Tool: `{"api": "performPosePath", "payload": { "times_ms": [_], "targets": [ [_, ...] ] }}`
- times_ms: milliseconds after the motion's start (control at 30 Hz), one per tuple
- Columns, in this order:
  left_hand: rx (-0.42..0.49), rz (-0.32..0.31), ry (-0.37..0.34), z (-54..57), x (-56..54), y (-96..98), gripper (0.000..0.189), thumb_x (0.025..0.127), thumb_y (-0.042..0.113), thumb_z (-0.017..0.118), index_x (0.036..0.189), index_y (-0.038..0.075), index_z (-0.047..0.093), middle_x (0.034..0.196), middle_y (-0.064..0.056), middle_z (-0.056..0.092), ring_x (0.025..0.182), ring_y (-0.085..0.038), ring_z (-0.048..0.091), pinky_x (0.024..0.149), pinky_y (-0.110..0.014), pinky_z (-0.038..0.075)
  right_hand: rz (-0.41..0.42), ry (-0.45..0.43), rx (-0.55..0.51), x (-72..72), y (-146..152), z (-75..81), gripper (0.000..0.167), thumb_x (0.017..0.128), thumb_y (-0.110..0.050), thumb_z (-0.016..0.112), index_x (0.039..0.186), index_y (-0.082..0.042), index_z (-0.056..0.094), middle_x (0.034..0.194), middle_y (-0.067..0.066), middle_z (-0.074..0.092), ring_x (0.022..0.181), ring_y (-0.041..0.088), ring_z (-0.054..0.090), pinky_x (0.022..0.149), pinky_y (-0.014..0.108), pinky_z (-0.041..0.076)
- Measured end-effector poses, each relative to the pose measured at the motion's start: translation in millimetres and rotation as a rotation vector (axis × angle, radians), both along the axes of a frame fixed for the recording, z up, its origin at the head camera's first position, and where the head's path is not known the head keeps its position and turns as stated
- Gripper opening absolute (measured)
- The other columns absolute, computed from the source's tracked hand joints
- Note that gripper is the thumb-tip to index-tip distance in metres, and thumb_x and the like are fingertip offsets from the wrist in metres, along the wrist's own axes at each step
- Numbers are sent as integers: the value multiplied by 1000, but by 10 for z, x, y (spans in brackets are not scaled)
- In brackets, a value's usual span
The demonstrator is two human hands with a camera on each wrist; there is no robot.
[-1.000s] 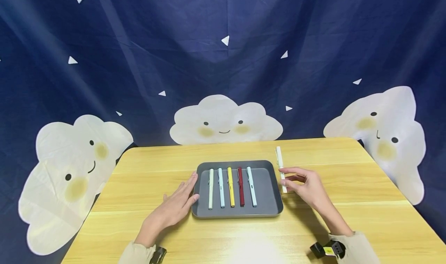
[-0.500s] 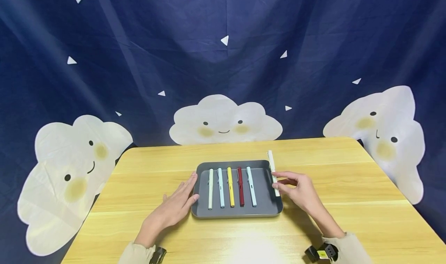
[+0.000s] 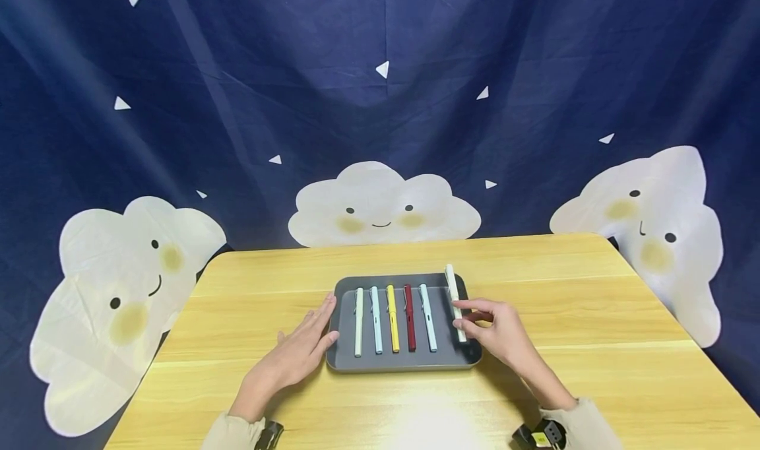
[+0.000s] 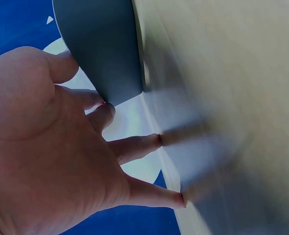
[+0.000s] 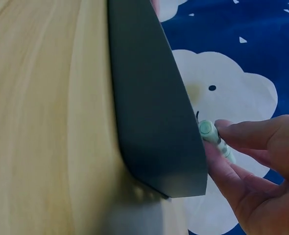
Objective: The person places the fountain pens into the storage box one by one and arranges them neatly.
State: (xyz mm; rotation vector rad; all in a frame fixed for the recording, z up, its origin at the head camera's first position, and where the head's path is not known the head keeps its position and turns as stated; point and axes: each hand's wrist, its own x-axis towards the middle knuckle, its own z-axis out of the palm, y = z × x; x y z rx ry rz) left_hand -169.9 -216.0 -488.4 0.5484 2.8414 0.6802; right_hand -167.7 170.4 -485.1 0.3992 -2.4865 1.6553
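Note:
My right hand [image 3: 495, 331] pinches a white pen [image 3: 452, 288] between thumb and fingertips, over the right end of a dark grey tray [image 3: 410, 362]. In the right wrist view the pen's pale end [image 5: 206, 128] shows just past the tray's rim. My left hand [image 3: 297, 354] lies with straight fingers along the tray's left edge, its thumb and fingertips at the rim. Inside the tray several pens lie side by side: a pale green pen [image 3: 359, 324], a light blue pen [image 3: 377, 321], a yellow pen [image 3: 393, 321], a dark red pen [image 3: 410, 321] and another light blue pen [image 3: 429, 321].
The tray stands on a light wooden table [image 3: 255, 282]. Behind the table hangs a dark blue curtain [image 3: 332, 74] printed with smiling clouds and small white triangles. A bright glare lies on the tabletop in front of the tray.
My right hand has carried the white pen leftward, from beside the tray's right edge to over its right end. The left hand and the pens in the tray have stayed put.

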Motion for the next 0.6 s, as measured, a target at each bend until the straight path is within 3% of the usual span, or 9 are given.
{"api": "performPosePath", "payload": {
  "times_ms": [300, 433, 600],
  "targets": [
    [1, 7, -5, 9, 0, -1, 67, 111, 45, 38, 167, 23, 10, 172, 4, 7, 152, -41, 23, 99, -89, 13, -10, 91, 119, -15, -62, -58, 30, 84, 3, 82, 113, 2, 77, 105, 15, 77, 82, 20, 76, 67, 26, 60],
    [-5, 8, -3, 18, 1, 7, 66, 111, 43, 40, 167, 22, 10, 172, 3, 7, 152, -42, 24, 100, -89, 14, -24, 88, 157, -5, -95, -60, 31, 83, 2, 83, 114, 0, 78, 109, 15, 76, 85, 21, 76, 70, 27, 60],
    [-11, 9, -1, 6, 2, 9, 66, 111, 42, 40, 167, 22, 10, 171, 5, 6, 151, -43, 24, 100, -88, 13, -37, 79, 209, 8, -135, -57, 31, 83, 1, 83, 114, -1, 78, 110, 15, 76, 85, 23, 76, 65, 25, 59]
  ]
}}
